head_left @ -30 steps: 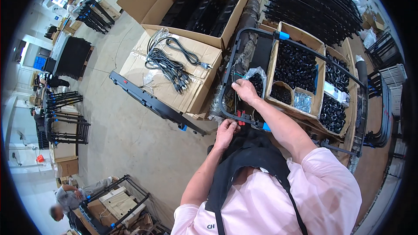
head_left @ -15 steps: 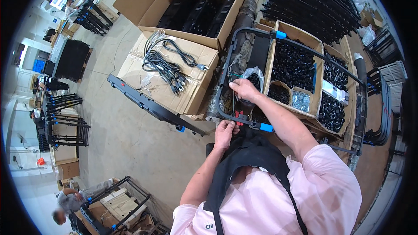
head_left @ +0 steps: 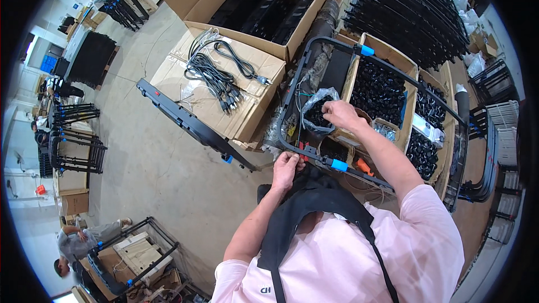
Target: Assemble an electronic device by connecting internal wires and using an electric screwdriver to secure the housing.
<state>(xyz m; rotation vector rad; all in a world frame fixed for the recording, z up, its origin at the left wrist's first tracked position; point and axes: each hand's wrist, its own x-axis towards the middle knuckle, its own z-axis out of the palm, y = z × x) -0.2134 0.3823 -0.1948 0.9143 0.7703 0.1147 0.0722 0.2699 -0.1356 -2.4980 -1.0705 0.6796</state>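
A black tubular frame [head_left: 284, 101] with blue clips [head_left: 339, 165] lies across the work table. By its near left corner my left hand [head_left: 286, 169] is closed in a pinch; what its fingers hold is too small to make out. Red handles of a tool [head_left: 304, 148] show just beside that hand. My right hand [head_left: 341, 114] is over the edge of a clear plastic bag [head_left: 319, 127] of small black parts [head_left: 318, 113], inside the frame's outline. Its fingers are pinched together, and anything between them is hidden.
Wooden bins hold black knobs [head_left: 377, 87], silver screws [head_left: 384, 131] and more black hardware [head_left: 422, 148]. An orange-handled tool [head_left: 365, 166] lies near the table edge. To the left are coiled power cords [head_left: 216, 76] on a carton, an open carton [head_left: 252, 45] and a black panel [head_left: 185, 126].
My right hand has moved right and away from the frame's left bar to the bag of black parts. My left hand stays pinched by the frame's near corner. The view has shifted slightly.
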